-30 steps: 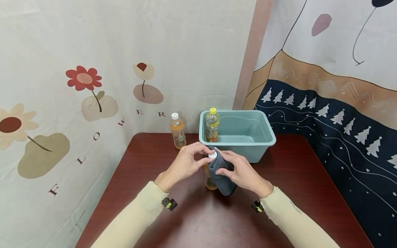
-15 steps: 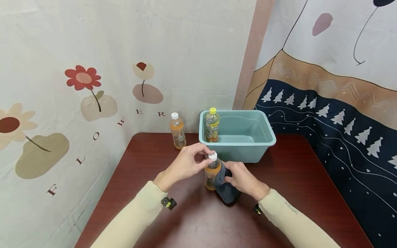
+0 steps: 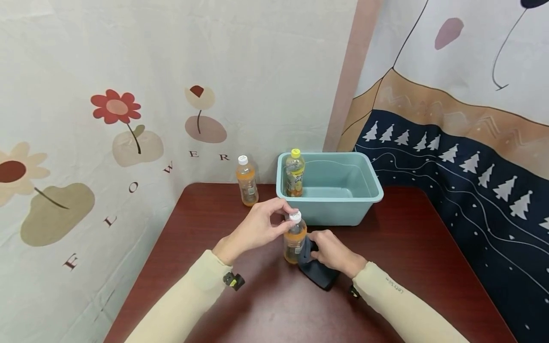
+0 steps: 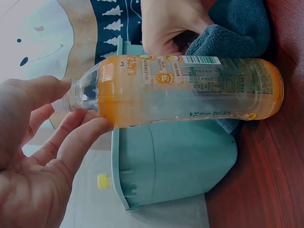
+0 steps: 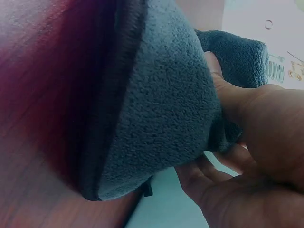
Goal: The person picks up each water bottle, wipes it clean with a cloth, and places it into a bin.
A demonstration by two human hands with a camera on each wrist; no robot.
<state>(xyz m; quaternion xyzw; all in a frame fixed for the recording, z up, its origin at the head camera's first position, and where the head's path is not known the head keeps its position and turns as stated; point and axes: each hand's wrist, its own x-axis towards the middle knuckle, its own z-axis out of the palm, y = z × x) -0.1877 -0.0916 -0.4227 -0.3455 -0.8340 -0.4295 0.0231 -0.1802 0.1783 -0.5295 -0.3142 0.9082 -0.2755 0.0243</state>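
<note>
A clear plastic bottle with an orange-printed label and a white cap stands on the table in front of the bin. My left hand pinches it at the cap and neck; the left wrist view shows the thumb and fingertips around the neck of the bottle. My right hand grips a dark grey-blue cloth and holds part of it against the bottle's lower right side. In the right wrist view the fleecy cloth hangs from between thumb and fingers, its lower edge near the table.
Behind the hands is a teal plastic bin, with a yellow-capped bottle upright at its left end. A second white-capped bottle stands at the back left of the dark red table. Printed fabric hangs behind.
My right hand has moved down with the cloth, from the bottle's neck to its lower right side, uncovering the label. My left hand stays at the cap.
</note>
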